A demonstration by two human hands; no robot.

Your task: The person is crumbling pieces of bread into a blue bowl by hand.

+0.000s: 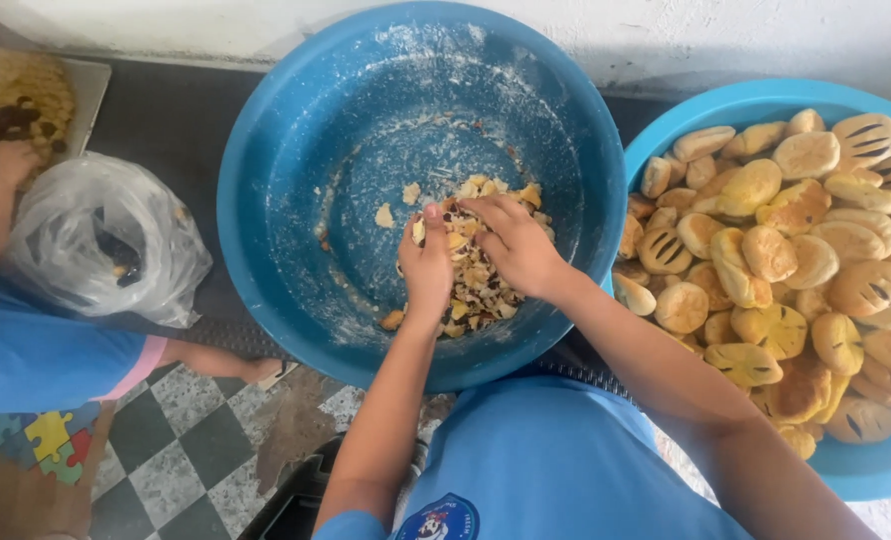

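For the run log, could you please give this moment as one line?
left hand | right hand | both in crumbled bread pieces | dark blue basin

Flour-dusted blue basin [296,150], golden brown-striped buns [796,270], grey-and-white checkered floor [176,440]

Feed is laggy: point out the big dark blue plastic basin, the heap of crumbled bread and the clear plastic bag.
Dark blue plastic basin [296,130], head view, inner wall.
Crumbled bread heap [476,285], head view, middle.
Clear plastic bag [76,215], head view, front.
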